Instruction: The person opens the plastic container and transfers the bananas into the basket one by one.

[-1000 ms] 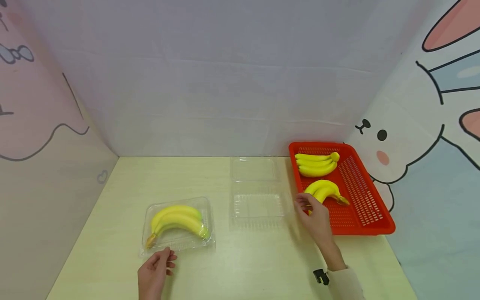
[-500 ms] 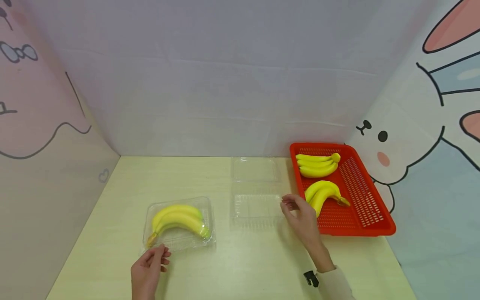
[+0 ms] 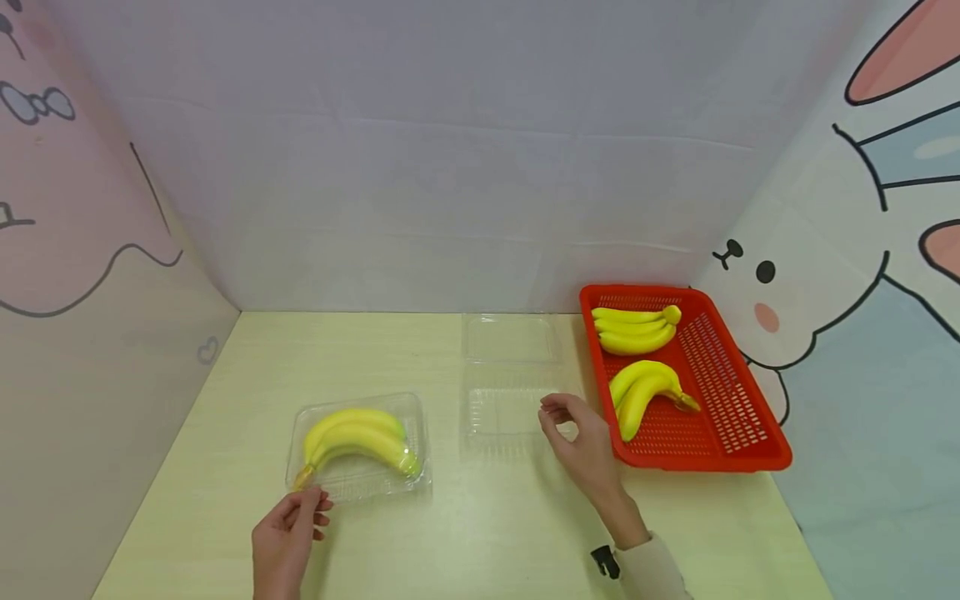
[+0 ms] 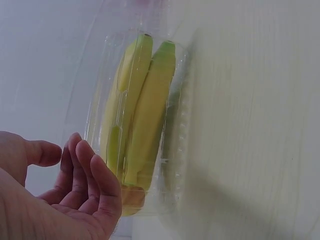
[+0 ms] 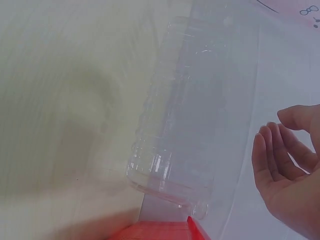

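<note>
A clear plastic clamshell box (image 3: 357,492) with bananas (image 3: 360,442) inside lies on the table at the left, its lid over the fruit. My left hand (image 3: 283,537) hovers by its near left corner, fingers loosely bent, holding nothing; a gap shows between thumb and fingertips in the left wrist view. Over the near right part of a second clear clamshell box (image 3: 510,412), lid laid back and nothing inside, is my right hand (image 3: 585,446). Its fingers curve loosely around air. Whether either hand touches a box is hard to tell.
A red perforated basket (image 3: 738,425) stands at the table's right edge. In it lie one banana bunch (image 3: 636,329) at the back and another bunch (image 3: 647,392) in front. Printed cloth walls (image 3: 420,192) enclose the table's back and sides.
My right hand has moved left, from the basket's near left rim to the second clamshell box. The left hand has drifted slightly left. Boxes and bananas stay where they were.
</note>
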Tool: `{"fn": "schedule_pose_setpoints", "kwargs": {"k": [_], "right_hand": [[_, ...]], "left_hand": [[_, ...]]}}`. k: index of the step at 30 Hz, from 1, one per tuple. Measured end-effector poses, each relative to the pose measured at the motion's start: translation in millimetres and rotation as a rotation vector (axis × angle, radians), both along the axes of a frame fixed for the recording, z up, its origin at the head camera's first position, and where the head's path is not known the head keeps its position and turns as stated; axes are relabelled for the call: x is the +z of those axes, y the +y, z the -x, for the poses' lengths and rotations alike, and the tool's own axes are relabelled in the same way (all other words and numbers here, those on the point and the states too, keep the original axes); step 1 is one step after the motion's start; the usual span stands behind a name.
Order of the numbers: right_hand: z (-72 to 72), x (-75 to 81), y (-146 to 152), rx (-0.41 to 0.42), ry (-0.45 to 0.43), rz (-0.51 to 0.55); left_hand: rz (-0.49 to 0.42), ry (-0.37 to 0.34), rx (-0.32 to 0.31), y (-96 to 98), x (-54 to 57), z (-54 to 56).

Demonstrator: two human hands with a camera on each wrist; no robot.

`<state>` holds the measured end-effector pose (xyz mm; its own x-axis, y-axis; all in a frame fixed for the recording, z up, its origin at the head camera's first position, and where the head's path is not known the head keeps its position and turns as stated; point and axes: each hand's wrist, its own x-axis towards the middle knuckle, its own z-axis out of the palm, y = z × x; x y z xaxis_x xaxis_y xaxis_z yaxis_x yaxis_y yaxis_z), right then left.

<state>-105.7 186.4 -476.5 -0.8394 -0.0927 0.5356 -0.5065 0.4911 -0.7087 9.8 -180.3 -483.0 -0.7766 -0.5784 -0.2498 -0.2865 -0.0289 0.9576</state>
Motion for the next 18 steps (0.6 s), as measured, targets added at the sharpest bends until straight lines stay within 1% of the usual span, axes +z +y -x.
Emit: {"fn": "schedule_pose_setpoints", "kwargs": {"k": [6,9,15,18], "right_hand": [[-2.2,-2.1,-8.3,0.017,0.066,-0.027],[-3.3,-3.8,-12.4,0.027,0.080,-0.026],[-6.0,-8.8,-22.5,0.083,0.063,0.023],[-8.2,-10.8,-28.1,0.096,0.050,0.033]], "left_hand": [[-0.003,0.001,0.008,-5.4,0.6,0.9],[0.004,-0.003,0.010,-7.8,0.1,1.8],[0.038,-0.021,0.020,-12.0,-0.2,2.6],[0.040,-0.020,0.033,-14.0,0.6,2.3]]}}
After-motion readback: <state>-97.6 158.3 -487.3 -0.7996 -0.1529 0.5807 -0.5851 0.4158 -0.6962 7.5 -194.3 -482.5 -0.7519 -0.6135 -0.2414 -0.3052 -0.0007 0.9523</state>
